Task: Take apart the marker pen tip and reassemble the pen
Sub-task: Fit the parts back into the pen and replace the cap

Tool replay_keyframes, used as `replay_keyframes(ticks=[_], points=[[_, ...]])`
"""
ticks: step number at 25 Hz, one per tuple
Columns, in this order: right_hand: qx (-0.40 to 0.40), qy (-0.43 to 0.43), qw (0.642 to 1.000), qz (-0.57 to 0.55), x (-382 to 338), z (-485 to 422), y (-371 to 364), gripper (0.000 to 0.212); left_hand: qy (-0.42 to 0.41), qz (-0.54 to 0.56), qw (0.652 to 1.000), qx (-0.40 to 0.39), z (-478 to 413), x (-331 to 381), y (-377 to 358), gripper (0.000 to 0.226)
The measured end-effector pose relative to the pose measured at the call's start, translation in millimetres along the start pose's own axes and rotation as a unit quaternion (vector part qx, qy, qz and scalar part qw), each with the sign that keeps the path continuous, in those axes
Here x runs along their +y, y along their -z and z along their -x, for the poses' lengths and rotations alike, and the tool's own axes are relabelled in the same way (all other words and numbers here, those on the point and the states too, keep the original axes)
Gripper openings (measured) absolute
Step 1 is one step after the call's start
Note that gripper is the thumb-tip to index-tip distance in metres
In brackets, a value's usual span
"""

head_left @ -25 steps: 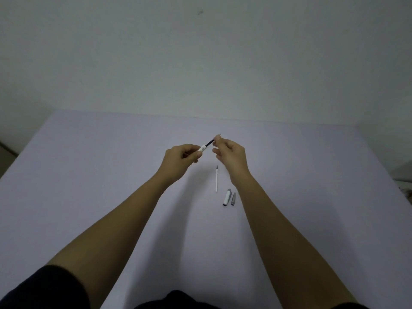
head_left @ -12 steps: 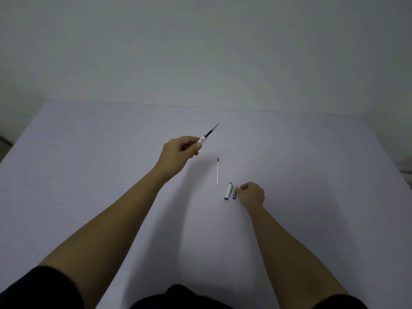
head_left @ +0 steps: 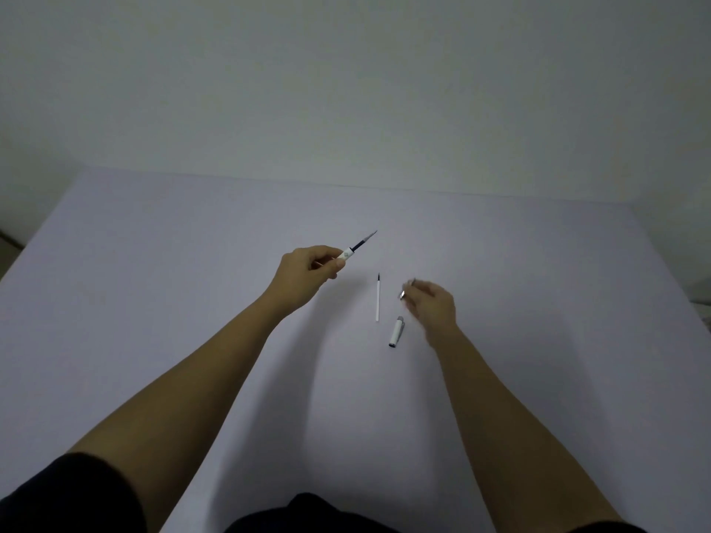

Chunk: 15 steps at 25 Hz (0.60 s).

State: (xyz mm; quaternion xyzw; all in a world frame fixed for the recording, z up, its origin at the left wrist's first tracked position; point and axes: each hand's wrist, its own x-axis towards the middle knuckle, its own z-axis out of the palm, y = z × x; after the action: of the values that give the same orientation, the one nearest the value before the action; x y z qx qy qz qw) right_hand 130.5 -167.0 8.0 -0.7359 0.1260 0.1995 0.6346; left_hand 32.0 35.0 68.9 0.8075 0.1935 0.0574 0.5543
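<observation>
My left hand (head_left: 307, 269) grips the white pen body (head_left: 356, 248), whose dark tip points up and to the right above the table. My right hand (head_left: 433, 305), blurred by motion, holds a small grey pen piece (head_left: 404, 292) between its fingertips, just above the table. A thin white refill (head_left: 378, 300) with a dark end lies on the pale table (head_left: 192, 302) between the two hands. A white cap (head_left: 396, 332) with a grey end lies just below and left of my right hand.
A plain wall rises behind the table's far edge (head_left: 384, 186). Both forearms reach in from the bottom. Dark clothing shows along the lower border.
My right hand left the pen tip, dropped to the two pieces on the table, picked up the small grey one and lifted it. The left hand holds the pen body still.
</observation>
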Motion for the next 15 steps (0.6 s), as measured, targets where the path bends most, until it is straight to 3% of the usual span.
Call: replay_keyframes(ticks=[2, 4, 15], points=[[-0.051, 0.007, 0.989, -0.135, -24, 5, -8, 0.012, -0.003, -0.033, 0.999, -0.007, 3, 0, 1, 0.019], [-0.089, 0.022, 0.976, -0.199, -42, 12, -16, 0.004, -0.007, -0.052, 0.999, -0.014, 6, 0, 1, 0.018], [-0.132, 0.039, 0.963, -0.230, -63, 33, -26, 0.003, -0.014, -0.094, 0.995, -0.012, 10, 3, 2, 0.020]])
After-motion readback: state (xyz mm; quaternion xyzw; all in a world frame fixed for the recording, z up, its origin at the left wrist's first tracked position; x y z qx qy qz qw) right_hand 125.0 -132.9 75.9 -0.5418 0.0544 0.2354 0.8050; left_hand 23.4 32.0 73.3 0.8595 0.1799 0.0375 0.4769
